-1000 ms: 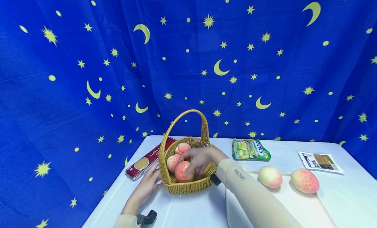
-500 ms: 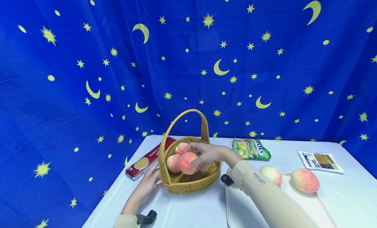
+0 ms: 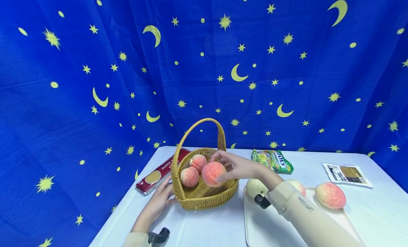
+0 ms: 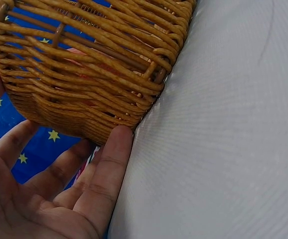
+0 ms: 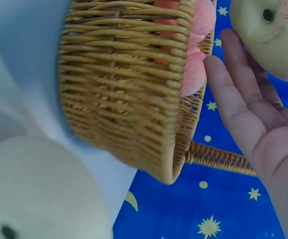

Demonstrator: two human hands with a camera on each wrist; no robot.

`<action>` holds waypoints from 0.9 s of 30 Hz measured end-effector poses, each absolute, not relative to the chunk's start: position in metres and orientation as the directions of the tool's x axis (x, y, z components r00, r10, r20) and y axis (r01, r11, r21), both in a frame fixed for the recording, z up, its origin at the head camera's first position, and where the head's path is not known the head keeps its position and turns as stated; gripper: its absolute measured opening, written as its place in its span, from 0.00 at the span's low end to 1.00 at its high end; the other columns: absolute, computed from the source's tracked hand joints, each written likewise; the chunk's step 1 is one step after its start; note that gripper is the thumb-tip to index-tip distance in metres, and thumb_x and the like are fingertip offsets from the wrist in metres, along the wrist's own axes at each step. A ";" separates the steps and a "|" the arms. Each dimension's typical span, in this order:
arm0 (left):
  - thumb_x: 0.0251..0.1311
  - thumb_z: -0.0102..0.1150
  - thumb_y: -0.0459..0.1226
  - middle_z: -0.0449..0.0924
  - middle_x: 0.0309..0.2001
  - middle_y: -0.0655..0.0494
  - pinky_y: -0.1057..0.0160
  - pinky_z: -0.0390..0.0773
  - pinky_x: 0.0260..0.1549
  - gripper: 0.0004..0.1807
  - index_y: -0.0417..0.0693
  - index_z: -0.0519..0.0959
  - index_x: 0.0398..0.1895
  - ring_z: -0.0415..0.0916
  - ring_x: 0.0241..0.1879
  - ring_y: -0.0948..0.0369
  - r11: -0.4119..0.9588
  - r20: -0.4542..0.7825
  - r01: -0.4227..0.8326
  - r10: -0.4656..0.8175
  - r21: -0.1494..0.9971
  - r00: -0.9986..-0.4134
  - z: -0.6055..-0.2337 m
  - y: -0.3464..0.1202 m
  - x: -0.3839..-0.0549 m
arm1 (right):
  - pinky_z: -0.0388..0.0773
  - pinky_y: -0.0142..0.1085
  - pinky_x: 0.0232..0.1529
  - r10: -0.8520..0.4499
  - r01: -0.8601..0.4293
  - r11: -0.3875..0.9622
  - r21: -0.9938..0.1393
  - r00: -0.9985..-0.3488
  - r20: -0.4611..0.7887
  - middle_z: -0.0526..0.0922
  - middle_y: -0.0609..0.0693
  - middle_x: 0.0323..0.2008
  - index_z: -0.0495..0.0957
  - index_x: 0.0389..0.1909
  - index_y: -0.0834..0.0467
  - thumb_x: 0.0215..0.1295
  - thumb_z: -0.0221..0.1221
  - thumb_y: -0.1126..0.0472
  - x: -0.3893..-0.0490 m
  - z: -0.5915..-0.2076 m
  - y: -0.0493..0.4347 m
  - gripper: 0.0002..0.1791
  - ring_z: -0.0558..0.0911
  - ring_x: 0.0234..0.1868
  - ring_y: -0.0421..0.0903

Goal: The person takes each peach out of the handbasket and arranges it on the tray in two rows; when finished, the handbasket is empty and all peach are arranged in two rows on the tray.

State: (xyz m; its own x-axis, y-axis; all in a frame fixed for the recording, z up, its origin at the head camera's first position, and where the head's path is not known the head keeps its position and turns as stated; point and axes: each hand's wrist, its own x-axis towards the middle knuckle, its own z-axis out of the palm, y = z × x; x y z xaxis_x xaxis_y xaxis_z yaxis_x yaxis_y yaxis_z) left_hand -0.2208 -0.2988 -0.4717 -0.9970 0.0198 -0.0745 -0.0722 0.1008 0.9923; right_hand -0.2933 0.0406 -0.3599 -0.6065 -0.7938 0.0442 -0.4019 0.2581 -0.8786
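A pink peach with a pale, stemmed end is held between the thumb and fingers of my right hand, over the right part of the wicker basket. Two more peaches lie inside the basket, one at the near left and another behind it. My left hand is at the basket's left side. In the left wrist view, its extended fingers touch the woven wall low down, near the white tabletop.
Right of the basket lies a white tray with pale peaches, one partly behind my sleeve. Another peach is at its far right. A maroon packet lies left; a green candy bag and white-brown packet lie behind.
My right hand has lifted the peach from among the others in the basket and shifted it to the right. The left hand and the basket have stayed in place.
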 end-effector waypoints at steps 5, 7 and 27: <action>0.82 0.50 0.43 0.72 0.75 0.34 0.46 0.86 0.61 0.37 0.50 0.53 0.88 0.80 0.66 0.48 0.102 -0.070 -0.068 0.014 0.992 -0.997 -0.472 -0.298 -0.221 | 0.85 0.46 0.59 -0.787 -0.410 0.254 -0.876 -0.614 0.059 0.84 0.54 0.59 0.69 0.66 0.49 0.65 0.74 0.56 -0.286 -0.363 0.057 0.32 0.87 0.53 0.52; 0.82 0.50 0.43 0.73 0.74 0.34 0.46 0.86 0.61 0.36 0.50 0.53 0.88 0.80 0.66 0.47 0.105 -0.072 -0.071 0.009 0.992 -0.997 -0.472 -0.297 -0.221 | 0.84 0.47 0.57 -0.781 -0.410 0.257 -0.875 -0.621 0.061 0.85 0.55 0.59 0.68 0.66 0.49 0.64 0.74 0.56 -0.284 -0.364 0.064 0.33 0.87 0.53 0.53; 0.82 0.49 0.43 0.75 0.71 0.33 0.47 0.87 0.60 0.36 0.50 0.53 0.88 0.80 0.65 0.48 0.103 -0.078 -0.079 -0.010 0.992 -0.997 -0.474 -0.298 -0.220 | 0.86 0.38 0.54 -0.761 -0.496 0.327 -0.804 -0.643 0.087 0.82 0.56 0.59 0.74 0.72 0.51 0.66 0.72 0.55 -0.260 -0.373 0.129 0.33 0.85 0.56 0.51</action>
